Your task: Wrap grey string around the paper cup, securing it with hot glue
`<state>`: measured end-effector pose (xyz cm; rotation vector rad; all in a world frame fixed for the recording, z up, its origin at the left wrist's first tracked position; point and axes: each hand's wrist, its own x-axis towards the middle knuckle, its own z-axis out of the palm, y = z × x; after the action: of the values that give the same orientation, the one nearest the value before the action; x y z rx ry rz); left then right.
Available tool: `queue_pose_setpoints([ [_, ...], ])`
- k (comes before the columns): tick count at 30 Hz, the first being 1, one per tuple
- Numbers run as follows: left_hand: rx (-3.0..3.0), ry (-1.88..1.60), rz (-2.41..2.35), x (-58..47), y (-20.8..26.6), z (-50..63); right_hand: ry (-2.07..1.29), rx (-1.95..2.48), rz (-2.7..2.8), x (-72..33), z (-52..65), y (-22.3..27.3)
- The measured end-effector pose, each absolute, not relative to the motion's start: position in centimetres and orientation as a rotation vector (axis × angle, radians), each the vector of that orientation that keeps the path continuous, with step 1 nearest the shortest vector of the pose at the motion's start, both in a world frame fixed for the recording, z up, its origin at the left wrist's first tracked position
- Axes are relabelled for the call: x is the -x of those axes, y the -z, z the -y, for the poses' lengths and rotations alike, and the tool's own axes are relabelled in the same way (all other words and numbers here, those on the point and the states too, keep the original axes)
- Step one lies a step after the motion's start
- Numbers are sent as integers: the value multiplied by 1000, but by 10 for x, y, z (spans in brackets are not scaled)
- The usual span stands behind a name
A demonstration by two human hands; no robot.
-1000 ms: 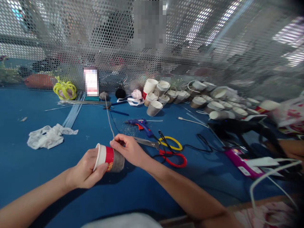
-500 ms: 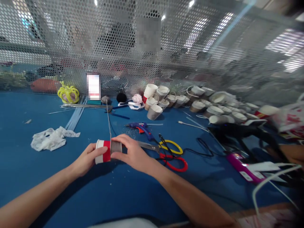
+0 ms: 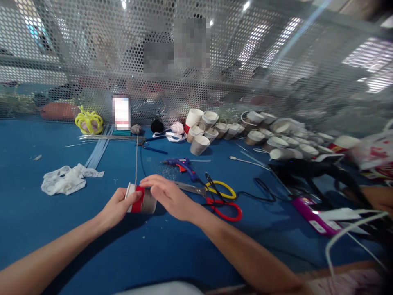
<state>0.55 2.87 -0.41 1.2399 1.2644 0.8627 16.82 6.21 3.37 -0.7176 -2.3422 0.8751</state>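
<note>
In my left hand [image 3: 115, 211] lies a red and white paper cup [image 3: 148, 203] on its side, its rim to the left and the thumb pressed on the red band. Grey yarn is wound round the cup's base end. A taut strand of grey yarn [image 3: 136, 159] runs from the cup back to a small grey yarn ball [image 3: 136, 129]. My right hand [image 3: 172, 198] rests at the cup's upper right side with fingers stretched out, near the strand; it does not grip the cup.
Scissors [image 3: 196, 189] with yellow and red handles and a blue glue gun [image 3: 184, 164] lie right of the cup. Several yarn-wrapped cups [image 3: 199, 145] stand along the perforated screen [image 3: 123, 53]. White lace [image 3: 63, 180] lies left; a phone [image 3: 121, 112] stands at the back.
The cup has turned and tilted in my left hand, and the strand now meets it nearer the rim. My right hand has let go of the cup's base end, its fingers straightening.
</note>
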Motion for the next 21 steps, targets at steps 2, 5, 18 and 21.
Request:
queue_pose_setpoints([
  [2,-1245,-861,-1278,-5,3,-29,-800,971,2299,-180,-74,-37],
  [5,-1280,-855,-1276,-4,4,-30,-458,1544,2168,-207,-100,-38],
  [18,-1287,-837,-1326,-2,10,-30,-479,1944,2049,-237,-146,0],
  [21,-1303,-838,-1345,-2,10,-30,-547,1878,1974,-238,-139,-13],
])
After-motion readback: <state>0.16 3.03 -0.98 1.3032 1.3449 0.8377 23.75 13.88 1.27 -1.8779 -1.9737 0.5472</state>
